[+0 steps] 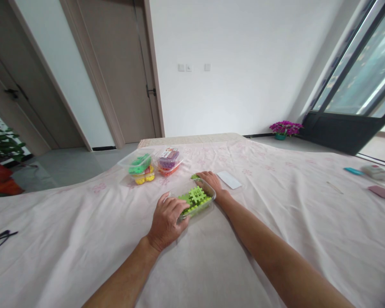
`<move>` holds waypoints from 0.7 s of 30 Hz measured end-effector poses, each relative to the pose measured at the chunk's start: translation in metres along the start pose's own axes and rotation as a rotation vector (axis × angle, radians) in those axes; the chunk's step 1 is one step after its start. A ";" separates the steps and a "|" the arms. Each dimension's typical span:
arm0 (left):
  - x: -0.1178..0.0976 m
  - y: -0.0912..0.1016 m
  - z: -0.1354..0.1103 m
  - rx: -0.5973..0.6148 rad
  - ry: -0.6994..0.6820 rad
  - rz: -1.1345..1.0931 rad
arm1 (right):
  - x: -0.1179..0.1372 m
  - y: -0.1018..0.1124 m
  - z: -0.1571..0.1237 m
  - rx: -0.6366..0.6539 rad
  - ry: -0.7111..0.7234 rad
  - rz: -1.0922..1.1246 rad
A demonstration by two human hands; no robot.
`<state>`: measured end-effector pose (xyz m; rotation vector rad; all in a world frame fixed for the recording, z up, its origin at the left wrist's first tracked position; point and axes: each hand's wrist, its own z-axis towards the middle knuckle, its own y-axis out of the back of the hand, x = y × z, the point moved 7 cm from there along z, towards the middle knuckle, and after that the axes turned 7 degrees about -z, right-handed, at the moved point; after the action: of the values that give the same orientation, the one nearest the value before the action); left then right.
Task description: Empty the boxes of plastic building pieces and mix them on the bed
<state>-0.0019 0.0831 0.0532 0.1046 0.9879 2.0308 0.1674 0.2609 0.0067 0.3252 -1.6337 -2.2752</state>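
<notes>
A clear plastic box (pixel 208 204) full of light green interlocking block pieces (pixel 196 197) lies on the cloth-covered table in front of me. My left hand (pixel 167 220) grips its near left end, fingers curled over the rim. At the box's far end rests my right hand (pixel 211 180), fingers bent over the rim and touching a green piece (pixel 194 176) there.
Two more clear boxes stand behind: one with green and yellow pieces (pixel 140 167), one with purple and orange pieces (pixel 168 161). A white card (pixel 229 179) lies right of my right hand. Small items (pixel 374 172) sit at the far right; black glasses (pixel 0 238) at the left edge.
</notes>
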 end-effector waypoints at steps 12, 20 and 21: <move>-0.002 0.000 -0.001 0.006 -0.034 -0.017 | -0.034 0.029 -0.050 -0.115 -0.240 0.175; -0.001 -0.002 -0.001 0.014 -0.036 -0.014 | -0.043 0.064 -0.062 -0.444 -0.367 0.640; -0.002 -0.002 0.000 0.010 -0.039 -0.016 | -0.033 0.073 -0.062 -0.448 -0.314 0.628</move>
<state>0.0005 0.0820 0.0522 0.1411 0.9719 2.0023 0.2297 0.1984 0.0559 -0.5934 -1.0708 -2.1515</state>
